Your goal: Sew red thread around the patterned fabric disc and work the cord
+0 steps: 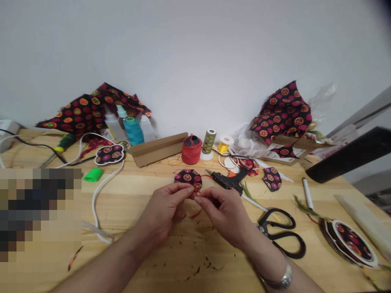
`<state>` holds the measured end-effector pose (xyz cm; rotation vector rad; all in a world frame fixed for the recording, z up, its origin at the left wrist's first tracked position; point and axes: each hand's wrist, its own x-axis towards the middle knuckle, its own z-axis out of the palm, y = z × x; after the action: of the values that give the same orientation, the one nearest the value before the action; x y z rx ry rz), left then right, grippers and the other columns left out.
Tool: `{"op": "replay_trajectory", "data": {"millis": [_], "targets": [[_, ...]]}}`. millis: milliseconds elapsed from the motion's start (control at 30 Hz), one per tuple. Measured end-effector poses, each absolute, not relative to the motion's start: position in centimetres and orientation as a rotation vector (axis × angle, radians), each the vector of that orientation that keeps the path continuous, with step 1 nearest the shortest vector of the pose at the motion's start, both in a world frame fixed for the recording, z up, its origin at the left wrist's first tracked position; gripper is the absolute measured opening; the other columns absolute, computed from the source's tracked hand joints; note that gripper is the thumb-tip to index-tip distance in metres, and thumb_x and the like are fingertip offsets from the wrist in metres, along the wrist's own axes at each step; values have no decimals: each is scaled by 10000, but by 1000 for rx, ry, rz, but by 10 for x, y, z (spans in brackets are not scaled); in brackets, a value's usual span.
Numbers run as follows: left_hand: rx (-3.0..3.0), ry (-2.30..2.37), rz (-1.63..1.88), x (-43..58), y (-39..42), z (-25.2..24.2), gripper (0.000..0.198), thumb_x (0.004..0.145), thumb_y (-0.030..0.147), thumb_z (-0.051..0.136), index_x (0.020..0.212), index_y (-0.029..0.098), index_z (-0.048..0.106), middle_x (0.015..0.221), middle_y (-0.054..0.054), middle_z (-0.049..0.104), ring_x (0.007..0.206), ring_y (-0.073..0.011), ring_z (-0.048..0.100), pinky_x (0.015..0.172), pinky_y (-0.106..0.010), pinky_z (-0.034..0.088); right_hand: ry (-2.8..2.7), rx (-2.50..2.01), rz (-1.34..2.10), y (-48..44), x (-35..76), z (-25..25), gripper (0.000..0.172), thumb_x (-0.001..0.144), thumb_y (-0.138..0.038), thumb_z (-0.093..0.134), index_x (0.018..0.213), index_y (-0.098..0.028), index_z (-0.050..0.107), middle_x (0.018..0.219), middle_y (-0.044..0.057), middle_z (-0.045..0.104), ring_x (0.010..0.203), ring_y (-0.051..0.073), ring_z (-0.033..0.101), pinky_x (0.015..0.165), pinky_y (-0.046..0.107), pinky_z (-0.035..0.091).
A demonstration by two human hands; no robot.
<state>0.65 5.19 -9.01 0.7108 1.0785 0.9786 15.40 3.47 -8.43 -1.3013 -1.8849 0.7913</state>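
Two pinching: left hand [161, 213], right hand [222, 215] | on fabric disc [187, 178], apparently | beside: glue gun [226, 181], scissors [279, 232]

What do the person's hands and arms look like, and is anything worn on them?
The left hand and right hand are bare, with no gloves, and no sleeves show on either forearm. A wide, chunky silver bangle circles the right wrist; the left wrist has none in view.
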Motion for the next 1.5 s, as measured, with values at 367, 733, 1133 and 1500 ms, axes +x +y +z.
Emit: {"op": "replay_trajectory", "data": {"millis": [367,733,1133,1500], "targets": [[589,991,944,4,54,-92,119,658,198,666,740,129,614,625,-11,632,403,-34,426,364,-147,256,-2578,-1070,222,28,152,-88,145,826,-102,426,863,-154,557,782,57,626,666,148,527,572,249,340],[562,965,944,6,53,-90,106,667,197,664,698,148,575,462,82,453,352,-18,298,335,-141,195,-1994,-795,1088,18,160,-63,290,835,-335,480,629,-190,624,715,30,638,636,127,573,613,235,439],[672,999,879,7,50,-90,161,673,265,672,762,140,621,452,79,442,341,-24,334,332,-148,225,-1160,-1120,1460,47,147,-87,231,728,-337,604,841,-136,598,630,4,606,585,124,585,597,258,472],[849,1089,857,10,48,-90,152,676,309,651,681,158,628,453,76,447,321,-31,335,335,-170,218,-1160,-1254,1321,49,149,-89,129,624,-252,674,660,-139,622,573,-16,555,486,77,438,442,199,357]]}}
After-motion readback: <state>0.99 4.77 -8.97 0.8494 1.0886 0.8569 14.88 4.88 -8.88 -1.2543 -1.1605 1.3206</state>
